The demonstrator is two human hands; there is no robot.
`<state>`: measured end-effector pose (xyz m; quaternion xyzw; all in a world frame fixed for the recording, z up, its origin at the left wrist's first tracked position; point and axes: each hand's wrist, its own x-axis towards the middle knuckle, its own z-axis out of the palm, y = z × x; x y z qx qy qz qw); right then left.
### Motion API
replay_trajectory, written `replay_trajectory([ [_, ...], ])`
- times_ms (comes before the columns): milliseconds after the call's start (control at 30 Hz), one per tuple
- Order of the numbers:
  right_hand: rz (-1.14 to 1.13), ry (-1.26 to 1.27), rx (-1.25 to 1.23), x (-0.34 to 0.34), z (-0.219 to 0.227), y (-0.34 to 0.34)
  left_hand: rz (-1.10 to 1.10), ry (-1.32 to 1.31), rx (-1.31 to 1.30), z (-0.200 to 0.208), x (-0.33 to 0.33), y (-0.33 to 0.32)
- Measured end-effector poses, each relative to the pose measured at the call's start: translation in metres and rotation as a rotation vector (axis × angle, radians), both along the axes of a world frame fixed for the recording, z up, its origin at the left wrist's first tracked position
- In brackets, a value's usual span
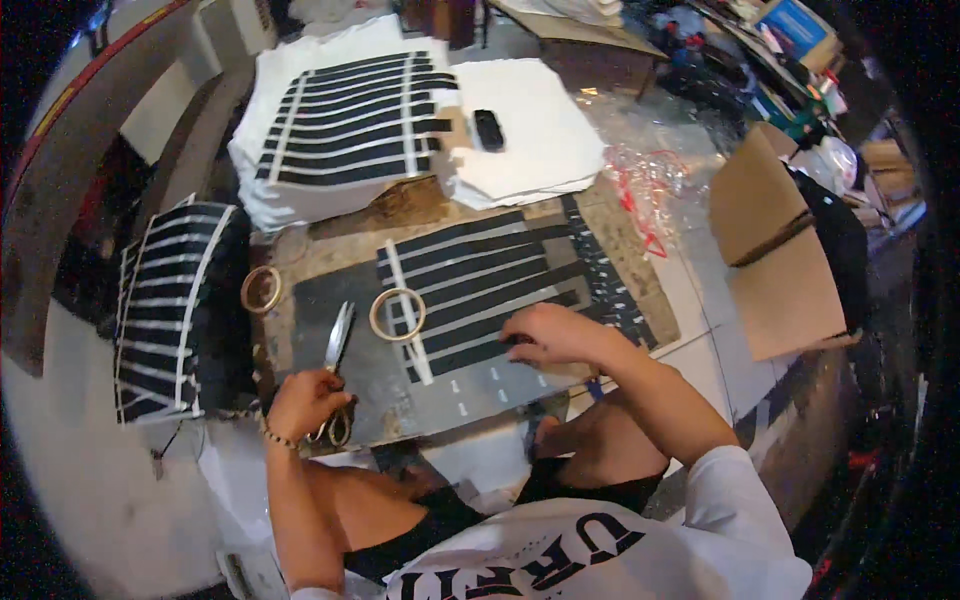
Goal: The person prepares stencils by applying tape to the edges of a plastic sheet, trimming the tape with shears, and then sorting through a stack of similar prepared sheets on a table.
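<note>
My left hand [308, 402] is curled over the middle of a pair of scissors [340, 338]. Their blades point away from me and the handles stick out below my fingers. Over the right part of a grey board, my right hand [550, 335] has its thumb and fingers drawn together at a black strip [480, 348]. Several such strips lie side by side there, crossed at their left ends by a length of pale tape [393, 262]. On those left ends rests a tape roll [398, 314].
A second tape roll [262, 289] lies left of the board [320, 290]. Taped black strips [165, 310] hang over a stack at the left. Beyond, more strips [350, 120] cover white sheets, with a black phone-like object [488, 130] nearby. An open cardboard box [770, 290] stands right.
</note>
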<state>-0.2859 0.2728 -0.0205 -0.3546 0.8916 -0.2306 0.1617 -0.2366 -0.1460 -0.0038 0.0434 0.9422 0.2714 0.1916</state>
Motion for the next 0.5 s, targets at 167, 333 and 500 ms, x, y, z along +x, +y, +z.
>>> replay_trajectory([
  [167,-0.25,0.015,-0.006,-0.022,0.014,0.014,0.006,-0.059,0.027,-0.002,0.0,-0.01],
  [333,-0.825,0.207,0.117,-0.053,-0.004,0.136,-0.007,-0.044,0.065,-0.015,-0.002,-0.011],
  [500,-1.006,0.119,0.058,-0.05,-0.042,0.168,0.08,-0.124,0.17,-0.012,-0.002,-0.009],
])
